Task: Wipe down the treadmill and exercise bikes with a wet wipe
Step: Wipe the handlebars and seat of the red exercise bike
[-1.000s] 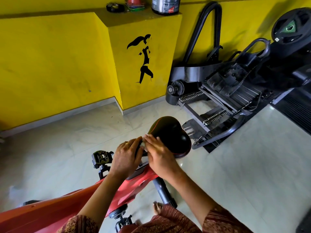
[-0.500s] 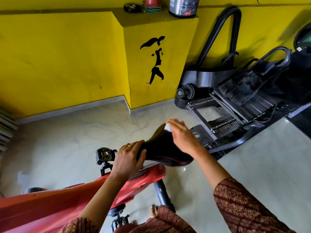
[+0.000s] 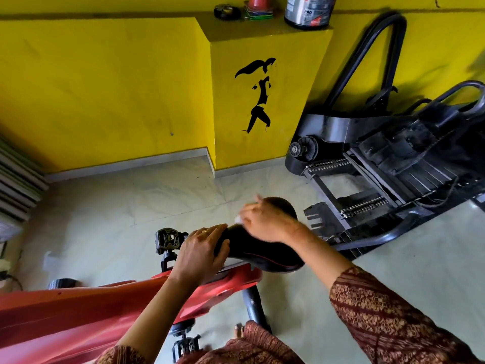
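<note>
Saddle [image 3: 262, 249] in left hand [image 3: 200, 252], wipe [image 3: 238, 219] in right hand [image 3: 265, 222].

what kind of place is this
Likely a small gym: a red exercise bike, what looks like a treadmill lying by the yellow wall, and a runner silhouette painted on it.

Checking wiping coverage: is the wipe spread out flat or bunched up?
Bunched up: only a small white wad of wipe peeks from under the right hand on the black seat.

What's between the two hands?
Head view: only black saddle; the left hand grips its nose, the right hand holds the wipe on it.
</note>
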